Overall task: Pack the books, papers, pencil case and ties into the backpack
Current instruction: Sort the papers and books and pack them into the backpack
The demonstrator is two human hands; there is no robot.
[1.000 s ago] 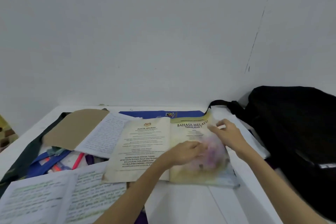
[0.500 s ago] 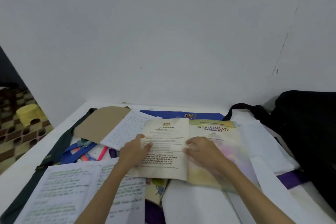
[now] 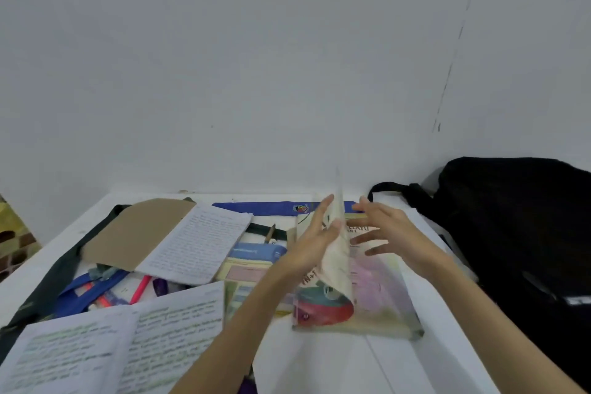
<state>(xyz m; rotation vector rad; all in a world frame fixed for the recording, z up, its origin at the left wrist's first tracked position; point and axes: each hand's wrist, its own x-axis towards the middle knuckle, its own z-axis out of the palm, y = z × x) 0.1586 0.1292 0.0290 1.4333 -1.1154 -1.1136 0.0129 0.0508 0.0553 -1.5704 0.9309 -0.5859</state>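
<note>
- While nearest the camera an open white notebook with green-highlighted handwriting (image 3: 108,352) lay on the white table (image 3: 335,368), pink and blue pens (image 3: 121,293) sat just beyond it.
- Mid-table, the left hand (image 3: 315,241), fingers straight, pressed against the raised cover of the pale yellow textbook (image 3: 374,294); the right hand (image 3: 388,233) hovered beside it, fingers spread.
- Farther back lay a brown-covered handwritten exercise book (image 3: 179,237) and a blue tie (image 3: 265,208).
- At far right, the black fabric backpack (image 3: 518,233) rested against the wall.
</note>
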